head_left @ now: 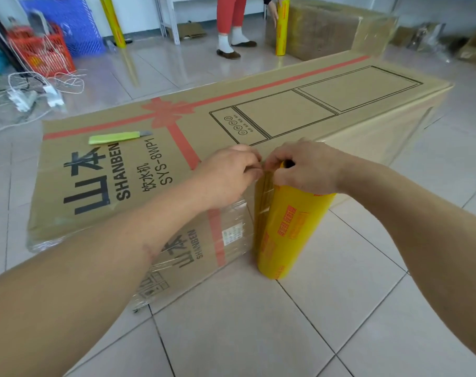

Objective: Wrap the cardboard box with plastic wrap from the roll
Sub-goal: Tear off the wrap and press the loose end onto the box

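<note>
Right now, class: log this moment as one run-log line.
left hand: pinches film edge | right hand: grips roll top | roll: upright beside box

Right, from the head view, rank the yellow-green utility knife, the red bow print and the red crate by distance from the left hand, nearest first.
From the left hand:
1. Red bow print, on the box top just beyond the hand.
2. Utility knife, lying on the box, further left.
3. Red crate, on the floor, far left.
</note>
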Motion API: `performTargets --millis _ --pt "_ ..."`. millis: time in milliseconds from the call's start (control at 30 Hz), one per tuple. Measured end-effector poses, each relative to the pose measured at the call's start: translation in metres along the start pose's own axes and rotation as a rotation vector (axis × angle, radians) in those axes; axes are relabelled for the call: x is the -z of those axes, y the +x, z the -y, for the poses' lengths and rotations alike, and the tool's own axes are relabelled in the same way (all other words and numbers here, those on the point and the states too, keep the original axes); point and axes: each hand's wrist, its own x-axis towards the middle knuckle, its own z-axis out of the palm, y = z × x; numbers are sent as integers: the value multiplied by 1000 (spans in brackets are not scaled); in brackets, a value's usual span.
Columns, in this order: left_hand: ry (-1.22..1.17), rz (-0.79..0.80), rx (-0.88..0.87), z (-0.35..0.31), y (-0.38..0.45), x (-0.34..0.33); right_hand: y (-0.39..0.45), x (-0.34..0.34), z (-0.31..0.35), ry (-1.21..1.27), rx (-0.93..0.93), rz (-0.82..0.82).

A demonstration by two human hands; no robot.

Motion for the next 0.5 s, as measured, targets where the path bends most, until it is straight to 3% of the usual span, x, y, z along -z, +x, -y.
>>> performTargets --millis 500 --pt "22 19 -89 0 -4 0 7 -3 -9 -53 107 -42"
